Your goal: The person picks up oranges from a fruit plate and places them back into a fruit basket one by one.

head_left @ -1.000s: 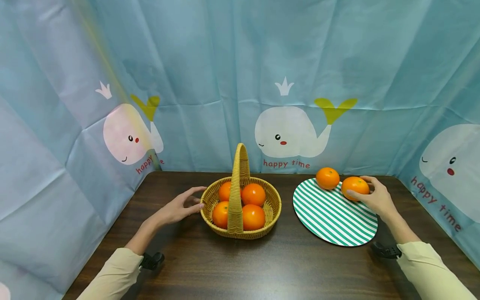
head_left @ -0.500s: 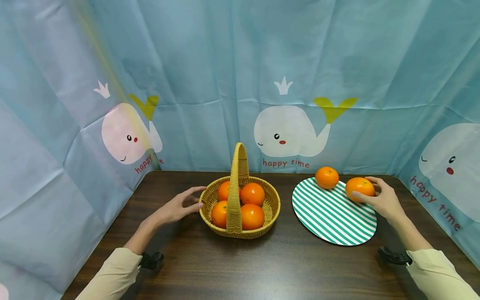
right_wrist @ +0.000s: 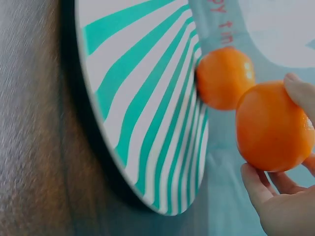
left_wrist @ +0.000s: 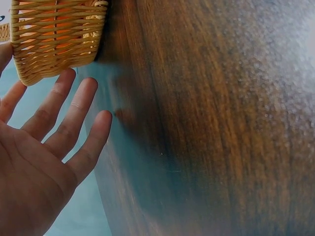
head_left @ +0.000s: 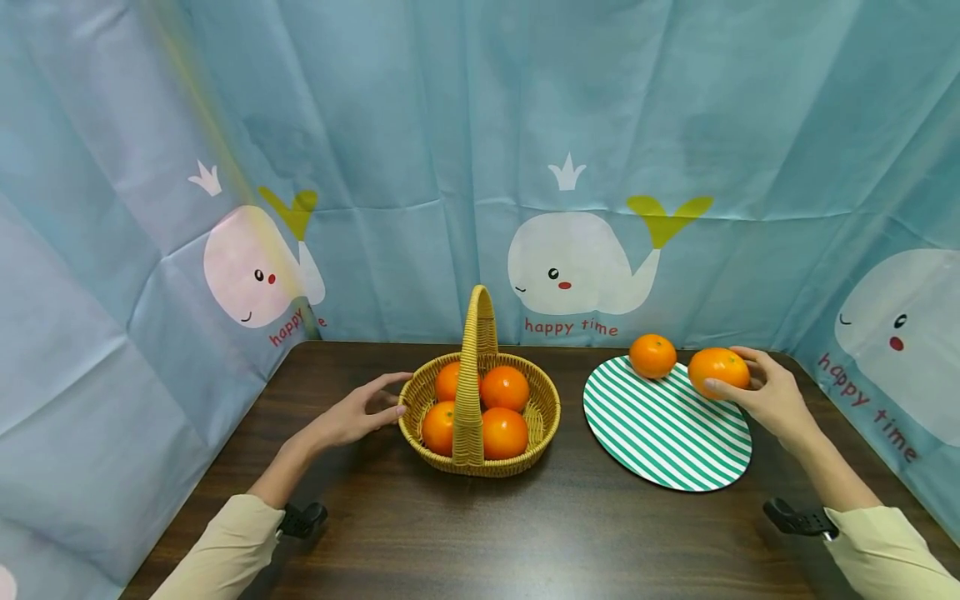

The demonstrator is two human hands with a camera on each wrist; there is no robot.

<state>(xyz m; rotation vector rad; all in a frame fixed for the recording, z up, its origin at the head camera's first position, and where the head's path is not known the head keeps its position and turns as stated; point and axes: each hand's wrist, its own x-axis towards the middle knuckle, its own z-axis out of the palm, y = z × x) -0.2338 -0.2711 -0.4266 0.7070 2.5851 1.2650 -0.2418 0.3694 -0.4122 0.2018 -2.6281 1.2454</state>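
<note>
My right hand grips an orange between thumb and fingers, above the far right part of a green-and-white striped round mat. In the right wrist view a gap shows between this held orange and the mat. A second orange sits on the mat's far edge. At the left side of a yellow wicker basket, my left hand has its thumb and fingertips at the rim. Its fingers look spread and relaxed. Several oranges lie inside the basket, partly hidden by its tall handle.
A dark wooden table carries everything. Behind and on both sides hangs a light blue curtain with whale prints, close to the table's back edge. The basket handle stands upright across the basket.
My right hand has shifted slightly right with the orange, then risen a little off the mat, away from the other orange. My left hand and the basket have barely moved.
</note>
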